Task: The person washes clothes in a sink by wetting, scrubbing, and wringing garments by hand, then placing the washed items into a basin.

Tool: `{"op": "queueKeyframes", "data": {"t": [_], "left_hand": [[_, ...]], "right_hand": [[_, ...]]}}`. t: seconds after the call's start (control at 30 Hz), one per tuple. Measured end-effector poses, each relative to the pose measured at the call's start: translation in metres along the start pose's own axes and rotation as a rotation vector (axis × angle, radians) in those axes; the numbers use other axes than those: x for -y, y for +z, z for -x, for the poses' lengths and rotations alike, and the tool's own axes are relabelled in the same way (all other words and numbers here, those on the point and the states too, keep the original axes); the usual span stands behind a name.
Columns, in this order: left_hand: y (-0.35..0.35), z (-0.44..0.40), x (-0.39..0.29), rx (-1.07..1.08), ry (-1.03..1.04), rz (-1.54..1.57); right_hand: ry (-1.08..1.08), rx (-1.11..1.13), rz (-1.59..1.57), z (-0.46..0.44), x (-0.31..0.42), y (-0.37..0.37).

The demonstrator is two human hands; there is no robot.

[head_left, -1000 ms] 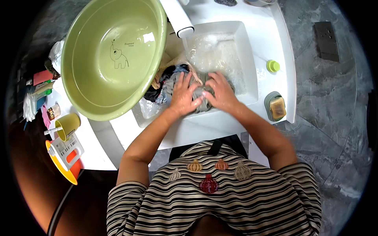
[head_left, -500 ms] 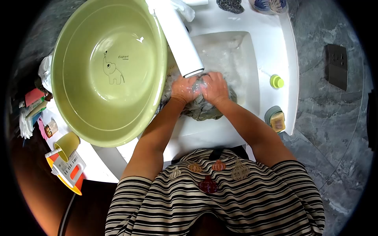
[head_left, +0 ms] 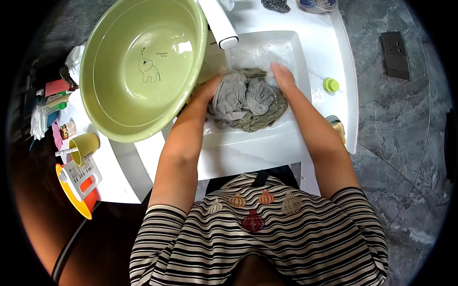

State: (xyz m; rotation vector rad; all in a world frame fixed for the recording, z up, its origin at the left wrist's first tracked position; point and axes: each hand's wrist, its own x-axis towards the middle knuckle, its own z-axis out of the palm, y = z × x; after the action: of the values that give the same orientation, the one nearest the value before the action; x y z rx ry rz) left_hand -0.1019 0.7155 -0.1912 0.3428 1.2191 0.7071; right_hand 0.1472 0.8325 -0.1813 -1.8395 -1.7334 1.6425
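Observation:
A bundle of wet grey and olive cloth [head_left: 248,102] lies crumpled in the white sink [head_left: 299,52], with water around it. At the bundle's left side is my left hand [head_left: 213,86], close to the basin's rim; its fingers are hidden. My right hand [head_left: 283,76] is by the upper right of the bundle, seen edge-on, its visible fingers stretched out and holding nothing. Above the cloth reaches a white faucet [head_left: 220,26], a faint stream of water under its tip.
A large green basin [head_left: 143,105] with an elephant drawing covers the counter's left. A green cap [head_left: 330,85] and a soap dish [head_left: 336,126] sit on the right ledge. Further left are a yellow cup [head_left: 88,143] and a white handled container [head_left: 83,176].
My hands have moved apart from the top of the bundle to its two sides. More of the cloth shows. The view has shifted, and the faucet's tip appears higher.

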Motion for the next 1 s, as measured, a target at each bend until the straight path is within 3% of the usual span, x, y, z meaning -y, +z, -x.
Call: {"op": "queueKeyframes", "data": {"t": [0.03, 0.07, 0.1, 0.17, 0.2, 0.27, 0.33, 0.4, 0.43, 0.47, 0.53, 0.6, 0.67, 0.73, 0.8, 0.87, 0.9, 0.93, 0.97, 1.0], "left_hand": [[-0.002, 0.018, -0.001, -0.039, -0.143, 0.021], [-0.004, 0.037, 0.000, -0.080, -0.290, 0.045], [-0.006, 0.053, 0.007, -0.084, -0.291, 0.040], [-0.012, 0.077, 0.016, -0.347, -0.330, -0.352], [-0.017, 0.082, 0.014, -0.348, -0.328, -0.362], [-0.016, 0.094, -0.002, -0.365, -0.027, -1.222], [0.017, 0.115, -0.031, -0.531, 0.091, -1.344], [0.029, 0.116, -0.041, -0.524, 0.242, -1.029], [0.014, 0.090, -0.016, -0.491, 0.626, -1.080], [0.020, 0.079, -0.020, -0.484, 0.630, -1.085], [0.047, 0.049, -0.025, -0.512, 0.460, -0.642], [0.044, 0.013, -0.032, -0.449, 0.364, -0.574], [0.043, -0.004, -0.044, -0.394, 0.261, -0.502], [0.043, 0.009, -0.059, -0.348, -0.098, -0.792], [0.034, 0.018, -0.041, -0.329, 0.029, -0.658], [0.039, 0.045, -0.019, -0.367, 0.495, -0.860], [0.042, 0.062, -0.010, -0.308, 0.621, -0.888], [0.042, 0.073, 0.008, -0.319, 0.789, -1.049], [0.042, 0.080, 0.024, -0.324, 0.961, -1.209], [0.047, 0.090, 0.031, -0.317, 0.961, -1.207]], "right_hand": [[-0.001, -0.001, -0.006, 0.019, 0.000, -0.002], [0.009, 0.028, 0.227, 0.045, -0.002, -0.002], [0.015, 0.057, 0.460, 0.065, -0.004, -0.002], [-0.056, 0.062, 0.334, 0.090, -0.022, 0.012], [-0.124, 0.064, 0.213, 0.093, -0.029, 0.016], [-0.131, 0.057, 0.197, 0.088, -0.001, 0.006], [-0.278, -0.017, 0.501, 0.073, 0.021, 0.001], [-0.361, -0.067, 0.448, 0.050, 0.021, 0.004], [-0.316, -0.074, 0.167, 0.040, 0.020, 0.004], [-0.269, -0.083, -0.113, 0.027, 0.017, 0.004], [-0.210, -0.134, -0.246, -0.003, -0.012, 0.011], [-0.032, -0.132, -0.065, -0.004, -0.010, 0.023], [0.065, -0.149, -0.174, 0.014, 0.025, 0.034], [0.203, 0.388, -0.670, 0.026, 0.048, 0.032], [0.140, 0.458, -0.675, 0.042, 0.062, 0.028], [0.010, 0.502, -0.453, 0.051, 0.053, 0.025], [-0.199, 0.485, -0.188, 0.057, 0.040, 0.027], [-0.466, 0.287, -0.061, 0.084, 0.036, 0.032], [-0.498, 0.402, 0.009, 0.110, 0.044, 0.024], [-0.578, 0.365, 0.237, 0.134, 0.056, 0.020]]}}
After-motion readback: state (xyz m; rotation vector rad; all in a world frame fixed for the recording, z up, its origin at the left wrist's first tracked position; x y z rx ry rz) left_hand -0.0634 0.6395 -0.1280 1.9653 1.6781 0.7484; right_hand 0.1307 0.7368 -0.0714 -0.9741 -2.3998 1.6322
